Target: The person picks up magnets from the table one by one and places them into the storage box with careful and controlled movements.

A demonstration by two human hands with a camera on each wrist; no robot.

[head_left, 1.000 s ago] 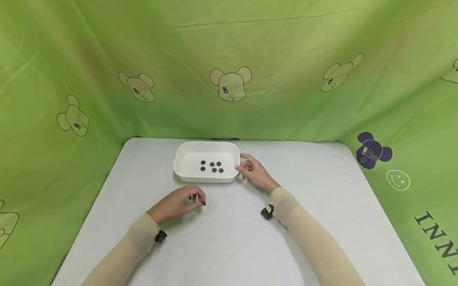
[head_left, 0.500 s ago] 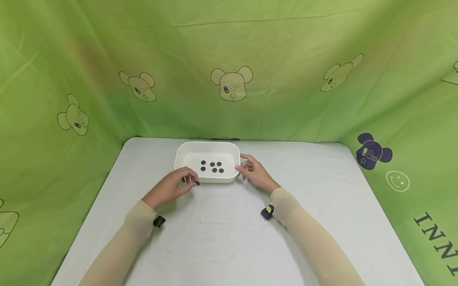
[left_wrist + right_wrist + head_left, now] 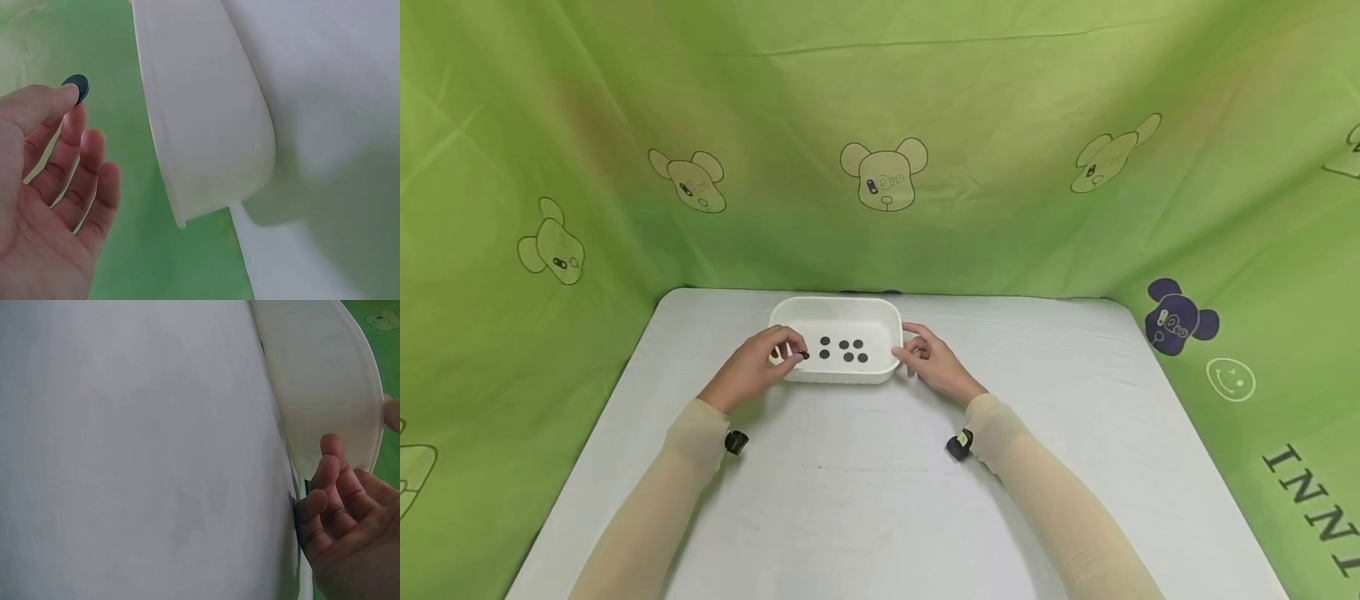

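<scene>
A small flat black disc (image 3: 76,87) is pinched between the thumb and index fingertip of my left hand (image 3: 751,367). That hand hovers over the left end of a white plastic tub (image 3: 835,377), above its near-left rim. On the tub's floor lie several like discs (image 3: 847,357), set apart in loose rows. At the tub's right end, my right hand (image 3: 942,367) holds the rim, thumb over the edge and fingers along the outside. In the right wrist view, its fingers (image 3: 331,447) lie by the outer wall.
The tub stands near the back of a table with a white cloth (image 3: 880,500). Green curtains (image 3: 985,233) printed with bear heads hang behind it and on both sides. A dark band (image 3: 959,444) sits by the right wrist.
My left hand has moved away from me and slightly left, carrying the black disc from the table in front to over the tub. My right hand stays at the rim.
</scene>
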